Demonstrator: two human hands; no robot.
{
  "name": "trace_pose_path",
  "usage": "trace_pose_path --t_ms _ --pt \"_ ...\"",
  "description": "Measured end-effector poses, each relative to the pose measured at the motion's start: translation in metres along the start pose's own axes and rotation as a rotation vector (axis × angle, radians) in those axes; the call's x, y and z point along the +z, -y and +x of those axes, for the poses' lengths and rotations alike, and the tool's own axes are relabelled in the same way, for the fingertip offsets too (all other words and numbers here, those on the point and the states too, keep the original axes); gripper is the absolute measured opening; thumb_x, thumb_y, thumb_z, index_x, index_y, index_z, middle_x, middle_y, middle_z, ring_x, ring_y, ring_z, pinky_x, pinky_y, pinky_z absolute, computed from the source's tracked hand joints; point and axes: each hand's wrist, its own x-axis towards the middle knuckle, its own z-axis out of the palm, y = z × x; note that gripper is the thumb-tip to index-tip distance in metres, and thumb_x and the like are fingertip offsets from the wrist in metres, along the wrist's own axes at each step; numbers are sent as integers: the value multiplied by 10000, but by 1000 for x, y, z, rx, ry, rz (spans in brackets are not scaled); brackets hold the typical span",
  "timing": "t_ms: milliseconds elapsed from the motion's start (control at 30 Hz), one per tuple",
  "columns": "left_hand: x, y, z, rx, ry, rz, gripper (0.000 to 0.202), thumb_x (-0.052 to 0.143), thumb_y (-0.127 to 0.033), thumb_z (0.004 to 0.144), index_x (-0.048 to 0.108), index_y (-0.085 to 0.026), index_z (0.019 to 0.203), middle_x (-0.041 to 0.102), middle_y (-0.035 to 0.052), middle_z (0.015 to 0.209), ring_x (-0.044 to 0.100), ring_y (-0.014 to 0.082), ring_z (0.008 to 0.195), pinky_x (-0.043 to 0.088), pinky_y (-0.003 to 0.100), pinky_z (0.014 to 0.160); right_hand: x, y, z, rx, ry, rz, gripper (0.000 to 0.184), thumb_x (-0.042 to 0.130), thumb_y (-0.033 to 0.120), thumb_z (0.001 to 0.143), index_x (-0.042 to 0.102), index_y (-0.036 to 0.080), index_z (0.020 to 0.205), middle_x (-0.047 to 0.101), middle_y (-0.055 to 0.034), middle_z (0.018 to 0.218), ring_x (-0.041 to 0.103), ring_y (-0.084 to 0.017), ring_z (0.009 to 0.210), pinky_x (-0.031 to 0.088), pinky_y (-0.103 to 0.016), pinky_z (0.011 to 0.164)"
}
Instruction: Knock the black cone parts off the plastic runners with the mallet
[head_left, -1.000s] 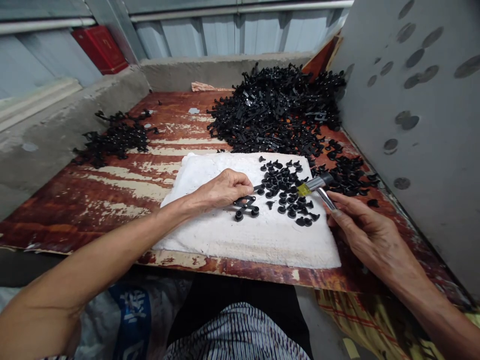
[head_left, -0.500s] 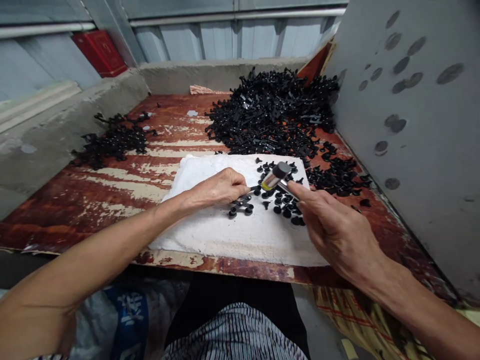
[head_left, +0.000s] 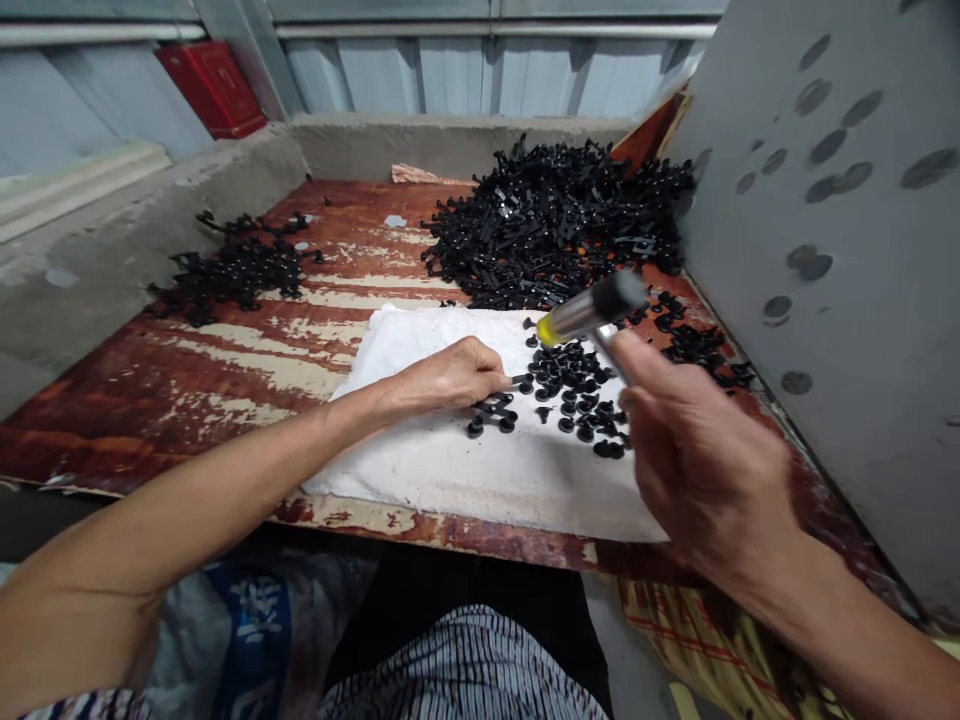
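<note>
My left hand (head_left: pixel 448 378) rests on a white cloth pad (head_left: pixel 450 460), fingers pinched on a black plastic sprue with round parts (head_left: pixel 491 415). My right hand (head_left: pixel 697 460) is closed round the handle of a small hammer (head_left: pixel 592 308), whose metal head with yellow and black tips is raised above the pad, blurred by motion. Several small black round parts (head_left: pixel 577 395) lie loose on the pad just right of the sprue.
A big heap of black plastic sprues (head_left: pixel 555 220) fills the back right of the worn red board (head_left: pixel 225 370). A smaller heap (head_left: pixel 232 270) lies at the left. More loose parts (head_left: pixel 701 345) lie by a grey panel (head_left: pixel 847 280) at the right. Concrete ledges border the board.
My right hand has swung the hammer in from the right over the pad, then lifted it higher. My left hand has kept hold of the sprue in the same place.
</note>
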Motion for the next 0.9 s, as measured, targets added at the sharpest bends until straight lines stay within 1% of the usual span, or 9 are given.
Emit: trace_pose_path --t_ms 67,100,233,367,533,600,733,833,900 --pt "0 -3 -1 -28 -13 32 268 510 -208 778 450 -178 518 379 -40 498 319 75 460 206 260 454 3 -3 -1 -31 182 -94 447 371 147 901 583 184 1292 621 -48 752 473 -126 456 403 -247 406" --pt "0 -4 -1 -35 -15 43 268 509 -203 777 451 -177 516 381 -39 498 320 75 460 207 261 453 5 -5 -2 -27 213 -99 443 371 149 899 590 176 1283 622 -53 755 485 -133 463 392 -249 400" --pt "1 -4 -3 -21 -11 32 276 500 -206 788 449 -179 518 382 -36 494 318 75 453 208 264 453 9 -9 -5 53 72 -19 460 374 165 919 522 195 1354 603 -49 760 545 -143 549 464 -257 505" --pt "2 -3 -2 -30 -25 39 285 506 -199 782 445 -181 503 378 -35 480 321 80 452 200 267 461 13 -10 -8 -6 174 -80 461 383 164 905 535 225 1337 616 -40 785 527 -135 512 421 -247 443" --pt "1 -8 -1 -28 -16 58 304 502 -193 793 431 -180 497 377 -35 488 328 82 467 214 264 475 16 -14 -8 -6 179 -112 445 372 158 918 539 176 1330 626 -55 784 545 -143 522 405 -247 421" --pt "-4 -7 -2 -23 -1 54 309 509 -189 788 428 -179 490 369 -39 484 321 80 465 211 258 473 10 -16 -9 -49 217 -114 414 384 148 918 563 149 1291 630 -59 767 569 -156 532 405 -252 413" --pt "-19 4 -11 4 11 -3 295 534 -226 787 471 -167 505 359 -50 489 294 67 457 198 241 460 -11 -16 -22 -96 178 -51 403 391 139 929 499 129 1318 662 -89 859 647 -181 618 480 -269 461" --pt "-27 15 -21 -19 46 -75 261 567 -255 771 521 -159 532 381 -51 486 293 64 442 193 232 446 -20 -15 -33 -157 227 -158 385 378 140 930 507 140 1293 688 -120 940 653 -185 558 453 -269 386" --pt "-28 19 -27 -12 100 -110 249 574 -262 763 542 -154 541 417 -42 493 318 67 446 218 223 447 -20 -14 -36 -180 236 -212 380 371 132 928 519 130 1278 694 -111 895 625 -174 484 422 -269 348"
